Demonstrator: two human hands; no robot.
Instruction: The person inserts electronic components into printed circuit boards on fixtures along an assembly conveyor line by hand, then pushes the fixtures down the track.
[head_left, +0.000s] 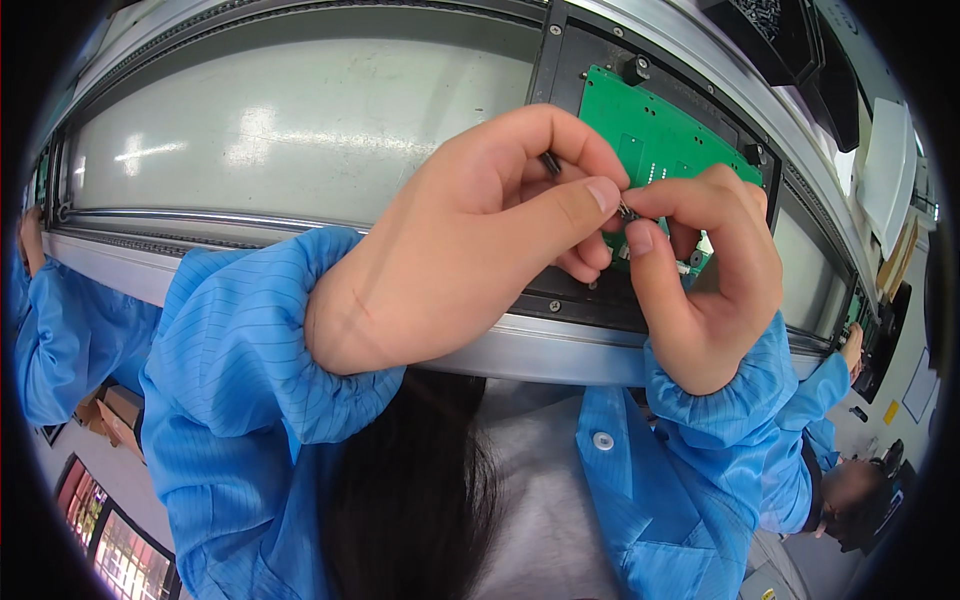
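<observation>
Centre right of the frame: a black carrier tray [560, 80] on the conveyor, holding a green circuit board [650, 135] between black corner pegs, the board's lower half hidden behind both hands. Across the upper left, a long stretch of bare grey conveyor belt [300, 130], open room bounded below by a silver rail [540, 350] curving from the left edge to the lower right, and above by a second rail bending along the top. Left hand [460, 240] filling the middle of the frame, fingers curled and clenched, thumb tip pressed against a small metal part [625, 209] with a thin dark cable [550, 163] running up under the index finger. Right hand [705, 275] just to the right, thumb and index finger pinched on the same small part from the other side, remaining fingers folded. Part held at the meeting point of the two thumbs, directly in front of the board's lower edge, whether touching the board cannot be told. Blue striped sleeves [240, 380] rising from the lower edge. At far left and lower right, co-workers' blue sleeves resting at the same rail.
</observation>
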